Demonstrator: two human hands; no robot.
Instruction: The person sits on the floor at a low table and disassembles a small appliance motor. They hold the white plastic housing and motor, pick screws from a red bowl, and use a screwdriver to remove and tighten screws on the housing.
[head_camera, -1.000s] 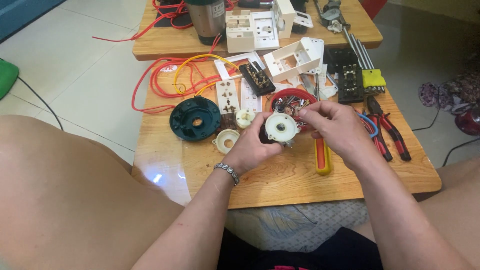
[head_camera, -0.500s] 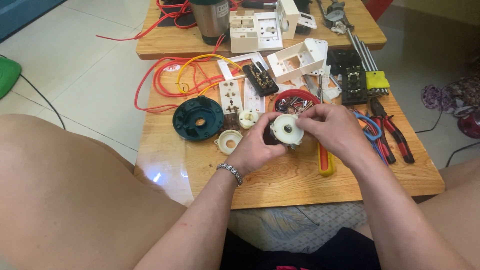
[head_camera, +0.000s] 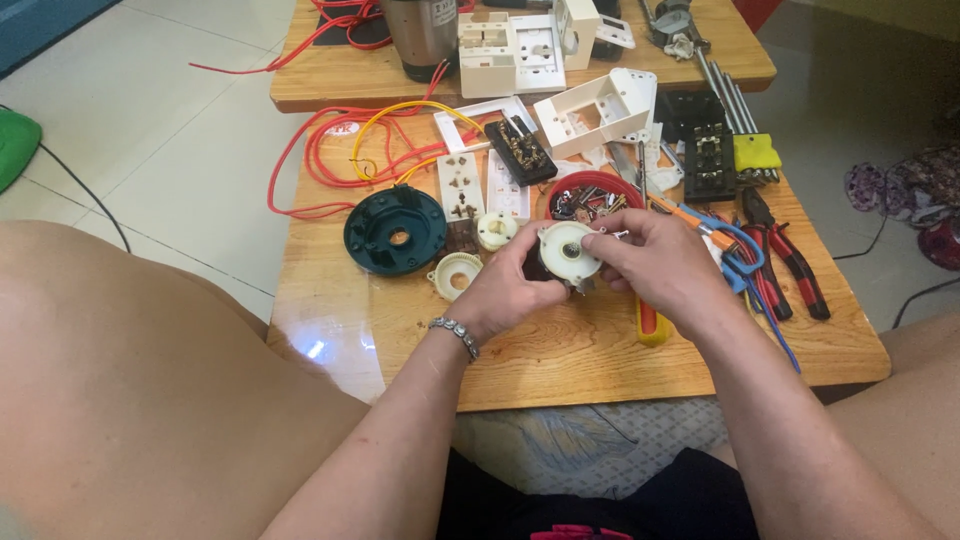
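A: Both hands up over the bench (head_camera: 560, 360). Left hand (head_camera: 505, 290) has its grip clamped on a round white plastic part (head_camera: 568, 250), held from below and behind.

B: And the right hand (head_camera: 655, 265)?

A: Fingers closed on the same part's right edge, thumb near its face. The part sits just above the bench, in front of a red bowl (head_camera: 597, 185) of small hardware.

B: Nearby?

A: Dark green round housing (head_camera: 395, 230) to the left, a small cream ring (head_camera: 455, 274) beside it. Red-handled pliers (head_camera: 790, 262) to the right.
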